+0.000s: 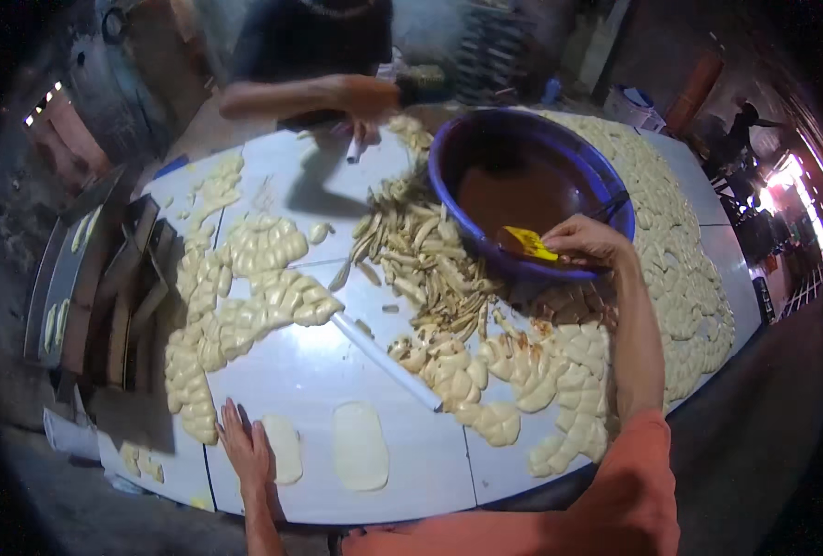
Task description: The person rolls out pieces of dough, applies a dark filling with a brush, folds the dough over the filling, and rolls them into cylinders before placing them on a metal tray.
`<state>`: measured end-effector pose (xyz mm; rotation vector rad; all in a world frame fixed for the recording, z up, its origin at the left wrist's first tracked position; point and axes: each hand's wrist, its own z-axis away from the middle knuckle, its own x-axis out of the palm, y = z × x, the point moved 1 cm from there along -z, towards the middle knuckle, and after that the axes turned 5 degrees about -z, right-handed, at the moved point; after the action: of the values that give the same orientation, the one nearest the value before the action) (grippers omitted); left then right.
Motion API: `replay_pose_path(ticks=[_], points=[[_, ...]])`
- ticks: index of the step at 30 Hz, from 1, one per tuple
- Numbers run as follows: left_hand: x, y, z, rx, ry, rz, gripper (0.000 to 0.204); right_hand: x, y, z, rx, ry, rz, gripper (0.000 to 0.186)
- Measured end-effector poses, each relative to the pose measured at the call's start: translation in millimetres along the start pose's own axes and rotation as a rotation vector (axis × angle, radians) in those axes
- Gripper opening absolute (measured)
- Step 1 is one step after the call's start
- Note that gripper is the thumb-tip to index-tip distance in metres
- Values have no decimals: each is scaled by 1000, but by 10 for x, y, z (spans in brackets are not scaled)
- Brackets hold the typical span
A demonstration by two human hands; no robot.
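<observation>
My left hand (246, 448) lies on the white table with its fingers stretched out, beside a flattened oval of pale dough (284, 451). A second, larger dough oval (360, 447) lies to its right. My right hand (589, 239) is closed around a yellow scraper (534, 244) with brown paste on its blade, over the near rim of a large purple basin (441, 171). Brown paste (513, 196) fills the basin's bottom. A white rolling pin (386, 360) rests on the table between my hands.
Pale dough pieces (235, 324) cover much of the left and right sides of the table (310, 371). Light-brown strips (421, 250) are heaped left of the basin. Across the table, another person's hand (363, 102) holds a white rod. Metal trays (73, 269) stand at the left.
</observation>
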<state>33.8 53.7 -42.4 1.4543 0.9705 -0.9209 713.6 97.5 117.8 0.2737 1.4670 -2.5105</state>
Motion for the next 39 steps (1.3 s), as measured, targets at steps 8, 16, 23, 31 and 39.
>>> replay_pose_path(ticks=[8,16,23,31,39], points=[[31,36,-103,29,83,86,67,901,-495,520,-112,-94,153,28],[1,9,-57,41,77,84,68,2712,106,731,-459,-354,356,24],[43,-92,19,81,112,52,67,3551,204,1056,-637,-79,873,17],[19,-81,-14,87,106,52,69,3693,216,1289,-747,162,924,22],[17,-50,-6,101,111,44,67,3799,451,1281,-699,253,898,24]])
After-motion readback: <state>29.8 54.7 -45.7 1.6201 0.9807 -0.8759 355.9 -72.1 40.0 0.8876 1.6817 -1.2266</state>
